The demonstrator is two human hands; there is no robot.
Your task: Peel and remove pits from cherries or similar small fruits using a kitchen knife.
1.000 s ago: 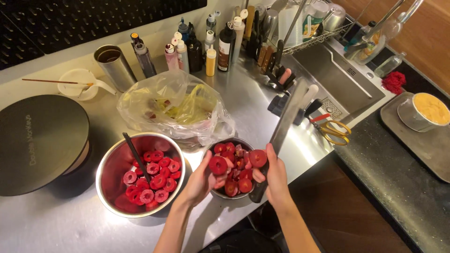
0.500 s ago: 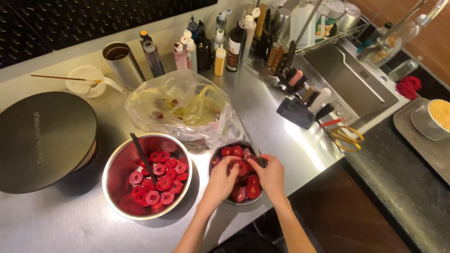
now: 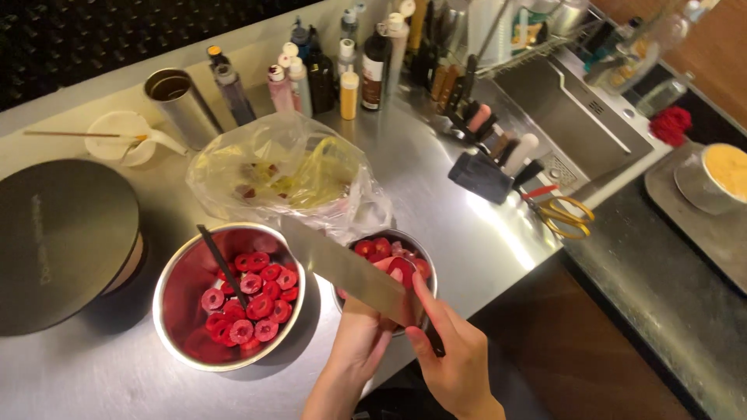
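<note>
Where steel counter (image 3: 467,225) ends, sink (image 3: 572,117) adjoins.

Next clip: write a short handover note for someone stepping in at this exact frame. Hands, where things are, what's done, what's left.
Right hand: gripping a large knife, blade lying flat across the small bowl.
Left hand: under the blade at the small bowl's near rim; what it holds is hidden.
Small bowl: whole red fruits, still uncut.
Large bowl, to the left: cored red rings with a dark tool leaning in.
Plastic bag behind both bowls holds scraps.
Done: a batch of rings. Left: the small bowl's fruit.
</note>
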